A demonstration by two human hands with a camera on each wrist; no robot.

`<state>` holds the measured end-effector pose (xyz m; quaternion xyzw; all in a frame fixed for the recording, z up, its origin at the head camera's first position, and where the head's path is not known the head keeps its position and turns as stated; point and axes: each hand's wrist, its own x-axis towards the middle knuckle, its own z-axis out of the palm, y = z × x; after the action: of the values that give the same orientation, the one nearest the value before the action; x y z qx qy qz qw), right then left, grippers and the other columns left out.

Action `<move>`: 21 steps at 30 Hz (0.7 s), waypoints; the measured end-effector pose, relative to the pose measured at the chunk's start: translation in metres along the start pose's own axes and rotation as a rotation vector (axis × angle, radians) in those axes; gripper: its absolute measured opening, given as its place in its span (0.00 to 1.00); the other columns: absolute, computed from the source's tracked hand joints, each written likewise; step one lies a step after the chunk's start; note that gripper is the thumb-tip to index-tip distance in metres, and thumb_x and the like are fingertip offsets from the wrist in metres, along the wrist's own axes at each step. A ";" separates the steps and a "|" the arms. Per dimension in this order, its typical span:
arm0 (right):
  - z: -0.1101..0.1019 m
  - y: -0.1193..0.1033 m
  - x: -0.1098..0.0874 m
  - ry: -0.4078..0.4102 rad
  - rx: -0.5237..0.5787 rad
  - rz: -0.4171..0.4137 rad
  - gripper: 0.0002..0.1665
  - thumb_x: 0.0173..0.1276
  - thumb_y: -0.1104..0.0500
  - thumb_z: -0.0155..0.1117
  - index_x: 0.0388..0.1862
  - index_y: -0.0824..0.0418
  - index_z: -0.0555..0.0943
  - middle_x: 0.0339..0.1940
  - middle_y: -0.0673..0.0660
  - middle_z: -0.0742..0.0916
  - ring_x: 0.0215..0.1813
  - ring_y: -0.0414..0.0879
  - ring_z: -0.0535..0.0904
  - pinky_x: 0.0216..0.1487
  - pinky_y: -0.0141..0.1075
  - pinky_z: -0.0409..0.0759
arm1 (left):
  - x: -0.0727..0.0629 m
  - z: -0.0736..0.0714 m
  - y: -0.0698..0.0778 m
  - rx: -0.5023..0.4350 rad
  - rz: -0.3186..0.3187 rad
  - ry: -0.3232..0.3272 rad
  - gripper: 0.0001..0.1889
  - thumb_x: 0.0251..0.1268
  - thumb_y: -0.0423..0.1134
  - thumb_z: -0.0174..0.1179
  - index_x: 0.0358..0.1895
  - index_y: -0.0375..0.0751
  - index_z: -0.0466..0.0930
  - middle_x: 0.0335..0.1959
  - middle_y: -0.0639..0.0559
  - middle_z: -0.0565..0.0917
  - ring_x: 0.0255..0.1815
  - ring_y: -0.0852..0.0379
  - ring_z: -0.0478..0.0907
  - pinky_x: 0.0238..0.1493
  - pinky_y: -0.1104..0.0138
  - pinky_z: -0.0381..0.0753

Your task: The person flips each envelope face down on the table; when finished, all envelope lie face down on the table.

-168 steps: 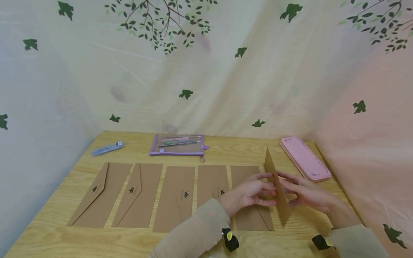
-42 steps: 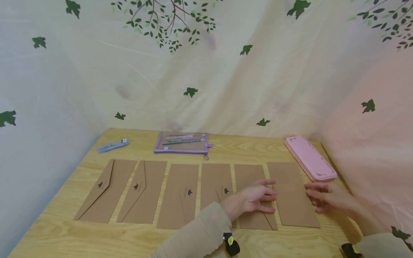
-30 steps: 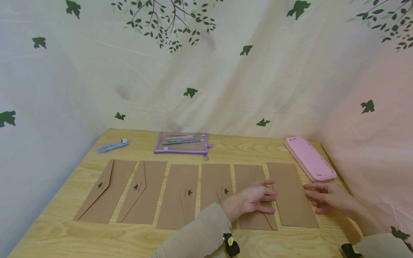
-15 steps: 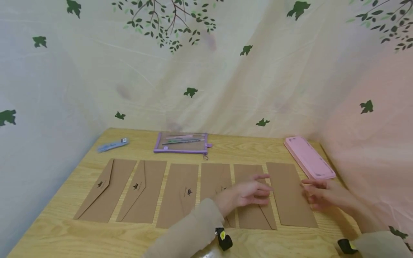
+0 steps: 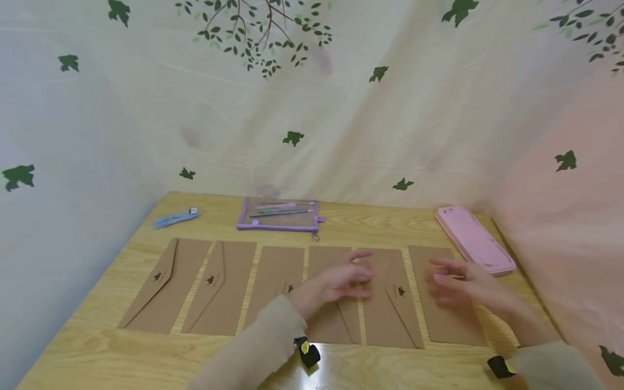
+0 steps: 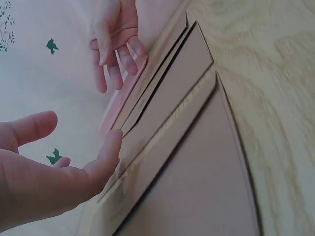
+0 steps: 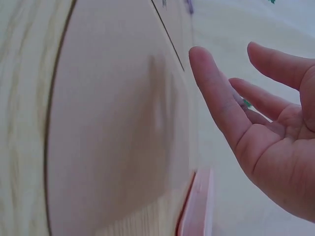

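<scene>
Envelopes (image 5: pixel 278 271), 6 of brown paper, lie flat in 1 row across the desk (image 5: pixel 97 355). Over the 4th from the desk's left edge hangs the left grip (image 5: pixel 337 281), fingers spread, nothing held; the right grip (image 5: pixel 470 283), also loosely parted and holding nothing, hangs over the 6th. Beyond, a pink case (image 5: pixel 475 238) lies near the far right corner, a purple-edged pouch (image 5: pixel 278 228) along the far edge, a blue packet (image 5: pixel 175 219) near the far left corner.

Soft, muted light | glare on table (image 5: pixel 312 374) | hands (image 5: pixel 343 279) (image 5: pixel 470 284) slightly blurred | envelope (image 7: pixel 108 113) shadowed
</scene>
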<state>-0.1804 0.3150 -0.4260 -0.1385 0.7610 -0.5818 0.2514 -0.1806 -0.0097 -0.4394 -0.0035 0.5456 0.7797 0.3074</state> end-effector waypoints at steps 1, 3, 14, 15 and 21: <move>0.003 0.000 0.002 -0.010 0.000 -0.015 0.38 0.80 0.62 0.57 0.76 0.80 0.53 0.66 0.79 0.72 0.56 0.53 0.83 0.52 0.52 0.85 | -0.001 -0.002 0.000 0.004 0.001 0.003 0.33 0.70 0.25 0.57 0.77 0.40 0.61 0.69 0.33 0.69 0.68 0.35 0.69 0.61 0.42 0.77; 0.008 0.002 0.006 -0.025 0.004 -0.035 0.38 0.79 0.62 0.57 0.76 0.80 0.52 0.67 0.80 0.70 0.57 0.51 0.83 0.52 0.52 0.85 | -0.004 -0.005 -0.001 0.018 0.006 0.000 0.33 0.70 0.25 0.58 0.77 0.40 0.61 0.70 0.32 0.67 0.67 0.36 0.70 0.59 0.42 0.79; 0.027 0.005 0.018 -0.007 0.036 -0.018 0.41 0.78 0.62 0.60 0.77 0.78 0.52 0.70 0.82 0.65 0.60 0.51 0.81 0.53 0.51 0.85 | -0.006 -0.014 -0.001 0.245 0.033 -0.015 0.31 0.69 0.26 0.61 0.74 0.37 0.65 0.70 0.33 0.68 0.57 0.40 0.79 0.50 0.49 0.86; 0.028 0.005 0.019 -0.004 0.038 -0.012 0.41 0.77 0.62 0.60 0.77 0.78 0.52 0.71 0.82 0.66 0.61 0.52 0.80 0.53 0.50 0.85 | -0.006 -0.014 -0.001 0.270 0.041 -0.016 0.31 0.69 0.26 0.62 0.73 0.36 0.66 0.70 0.33 0.69 0.56 0.40 0.80 0.50 0.49 0.86; 0.030 0.005 0.020 -0.021 0.036 0.007 0.42 0.77 0.61 0.60 0.78 0.77 0.51 0.73 0.81 0.63 0.65 0.54 0.77 0.54 0.50 0.84 | -0.008 -0.014 -0.002 0.381 0.059 -0.001 0.32 0.64 0.26 0.67 0.71 0.36 0.69 0.70 0.37 0.70 0.48 0.44 0.83 0.47 0.53 0.88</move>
<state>-0.1806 0.2816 -0.4415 -0.1374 0.7483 -0.5928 0.2641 -0.1783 -0.0250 -0.4441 0.0711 0.6831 0.6710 0.2796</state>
